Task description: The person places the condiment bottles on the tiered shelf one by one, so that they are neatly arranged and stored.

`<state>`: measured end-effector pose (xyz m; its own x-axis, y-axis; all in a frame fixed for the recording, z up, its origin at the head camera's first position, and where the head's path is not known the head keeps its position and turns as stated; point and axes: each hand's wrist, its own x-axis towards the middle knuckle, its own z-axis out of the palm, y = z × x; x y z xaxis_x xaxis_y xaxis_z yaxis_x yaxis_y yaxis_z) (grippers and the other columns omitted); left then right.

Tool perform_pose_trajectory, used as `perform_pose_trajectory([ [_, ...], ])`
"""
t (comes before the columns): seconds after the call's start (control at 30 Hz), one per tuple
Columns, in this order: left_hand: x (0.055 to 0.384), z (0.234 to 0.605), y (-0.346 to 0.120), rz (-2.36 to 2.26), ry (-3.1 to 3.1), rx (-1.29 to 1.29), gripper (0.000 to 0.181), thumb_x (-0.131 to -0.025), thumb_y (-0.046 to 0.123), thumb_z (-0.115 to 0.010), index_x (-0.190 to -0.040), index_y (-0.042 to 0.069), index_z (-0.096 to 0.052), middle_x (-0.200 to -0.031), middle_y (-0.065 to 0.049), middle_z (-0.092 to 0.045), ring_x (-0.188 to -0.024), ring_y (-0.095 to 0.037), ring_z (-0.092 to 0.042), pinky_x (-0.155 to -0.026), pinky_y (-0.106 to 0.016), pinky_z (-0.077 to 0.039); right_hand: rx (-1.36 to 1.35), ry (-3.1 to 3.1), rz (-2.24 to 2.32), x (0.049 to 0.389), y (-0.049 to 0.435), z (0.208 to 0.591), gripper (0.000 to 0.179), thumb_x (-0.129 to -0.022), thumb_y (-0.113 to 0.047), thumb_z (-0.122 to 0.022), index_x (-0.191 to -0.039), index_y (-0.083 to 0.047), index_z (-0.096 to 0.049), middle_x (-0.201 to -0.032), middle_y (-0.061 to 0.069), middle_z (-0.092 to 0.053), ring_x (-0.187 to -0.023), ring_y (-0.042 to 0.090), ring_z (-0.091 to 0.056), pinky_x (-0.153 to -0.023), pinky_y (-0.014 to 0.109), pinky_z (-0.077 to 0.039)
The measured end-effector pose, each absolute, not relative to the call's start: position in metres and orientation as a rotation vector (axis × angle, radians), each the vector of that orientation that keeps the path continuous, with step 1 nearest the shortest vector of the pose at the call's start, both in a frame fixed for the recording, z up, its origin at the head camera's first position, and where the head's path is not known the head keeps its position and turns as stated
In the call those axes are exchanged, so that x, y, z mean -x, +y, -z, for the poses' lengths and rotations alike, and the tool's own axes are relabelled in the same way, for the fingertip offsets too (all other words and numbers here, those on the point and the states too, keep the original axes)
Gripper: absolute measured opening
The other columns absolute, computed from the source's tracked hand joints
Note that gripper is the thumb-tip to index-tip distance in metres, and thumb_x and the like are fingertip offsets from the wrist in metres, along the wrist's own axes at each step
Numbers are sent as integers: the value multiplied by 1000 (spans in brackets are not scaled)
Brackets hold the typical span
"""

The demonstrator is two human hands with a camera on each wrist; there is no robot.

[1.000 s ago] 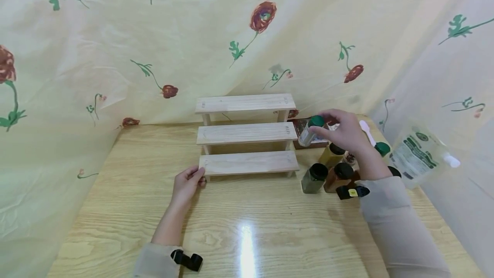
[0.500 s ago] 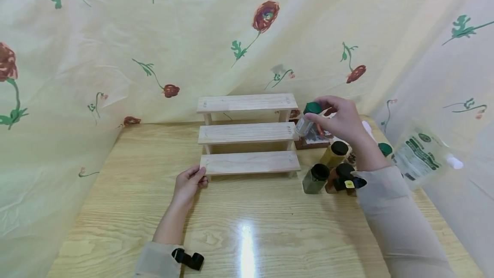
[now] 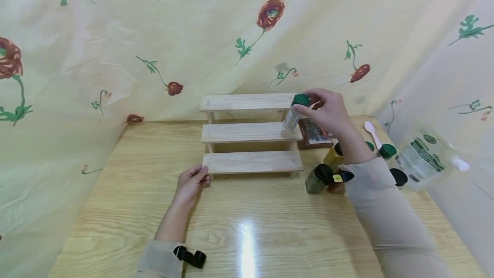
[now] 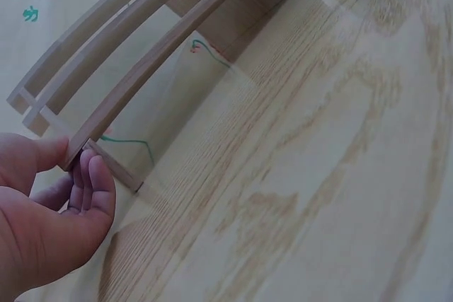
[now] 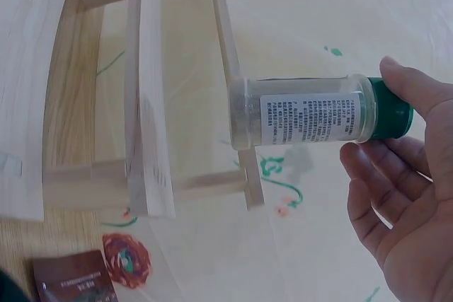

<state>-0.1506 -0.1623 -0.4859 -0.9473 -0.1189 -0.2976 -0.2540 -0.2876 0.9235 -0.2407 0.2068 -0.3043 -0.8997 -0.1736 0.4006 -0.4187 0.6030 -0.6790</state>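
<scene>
While left fingers (image 4: 103, 190) pinch wooden rack (image 3: 251, 132) | right fingers (image 5: 371, 178) pinch clear cylindrical jar (image 5: 308, 112), perhaps glass

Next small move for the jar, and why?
Probably ease the jar slightly left over the middle shelf: in the head view its base overlaps that shelf's right end, the shelf is bare farther left, and the left hand grips the rack.
</scene>
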Motion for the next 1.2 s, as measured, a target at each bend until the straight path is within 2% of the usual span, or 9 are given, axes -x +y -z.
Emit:
perform_pose_trajectory([
  [0.27,153,487,-161,-2416,1804,497,31,-101,4,-62,-124,-15,-55,-86,-3,-61,-72,-8,-62,-67,-17,-59,-463,-2531,-1226,247,190,303,40,-90,-34,-79,-117,-7,-70,-99,9,-68,-87,20,-61,-67,22,-53],
  [0.57,152,485,-162,-2416,1810,475,35,-101,3,-62,-126,-18,-53,-85,-3,-61,-71,-8,-62,-66,-16,-59,-482,-2492,-1293,255,165,302,38,-89,-31,-80,-116,-6,-71,-98,11,-66,-83,20,-58,-56,21,-50],
  [1.0,154,486,-167,-2384,1838,445,37,-100,5,-63,-129,-17,-53,-88,-3,-62,-74,-9,-63,-69,-17,-59,-555,-2462,-1335,270,133,300,40,-87,-30,-83,-116,-5,-71,-98,10,-67,-80,19,-60,-55,21,-50],
  [1.2,154,487,-168,-2409,1826,434,41,-100,3,-63,-131,-20,-50,-88,-4,-63,-73,-9,-63,-68,-18,-60,-563,-2461,-1336,279,119,297,40,-86,-33,-83,-115,-7,-71,-102,7,-66,-83,19,-59,-60,24,-51],
])
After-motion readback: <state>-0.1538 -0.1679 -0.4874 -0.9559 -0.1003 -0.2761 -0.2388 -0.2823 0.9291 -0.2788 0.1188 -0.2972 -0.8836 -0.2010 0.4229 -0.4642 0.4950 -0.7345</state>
